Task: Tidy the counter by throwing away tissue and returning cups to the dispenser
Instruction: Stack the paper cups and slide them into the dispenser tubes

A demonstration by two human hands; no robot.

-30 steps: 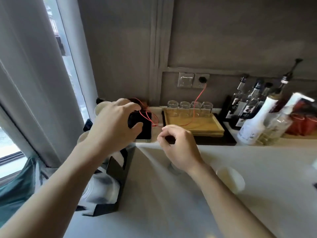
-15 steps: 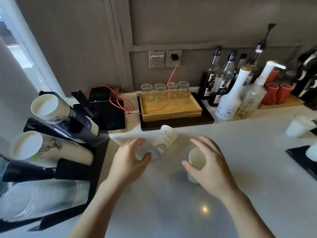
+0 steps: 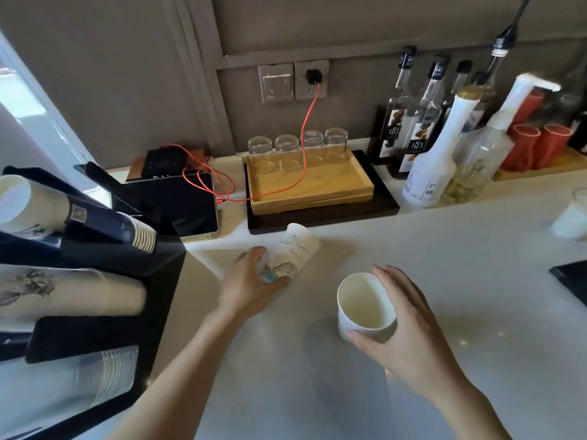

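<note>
My left hand (image 3: 251,289) grips a printed white paper cup (image 3: 293,250) by its rim end, tilted with its base pointing up and away, just above the white counter (image 3: 460,249). My right hand (image 3: 409,335) wraps around a plain white paper cup (image 3: 365,308), upright with its mouth open toward me. At the left stands the black cup dispenser (image 3: 158,274), with stacks of paper cups (image 3: 73,296) lying sideways in its slots and clear plastic cups (image 3: 73,382) in the lowest slot. No tissue is visible.
Behind my hands sit a black tablet (image 3: 178,204) with a red cable (image 3: 305,147), a wooden tray (image 3: 308,185) with upturned glasses, syrup bottles (image 3: 422,122), a white bottle (image 3: 432,166) and red cups (image 3: 540,144). Another white cup (image 3: 571,217) and a black tray corner (image 3: 571,281) lie at the right.
My view swung from the dispenser area down to the counter. My left hand closed on the printed cup and tilted it up; my right hand closed around the plain cup.
</note>
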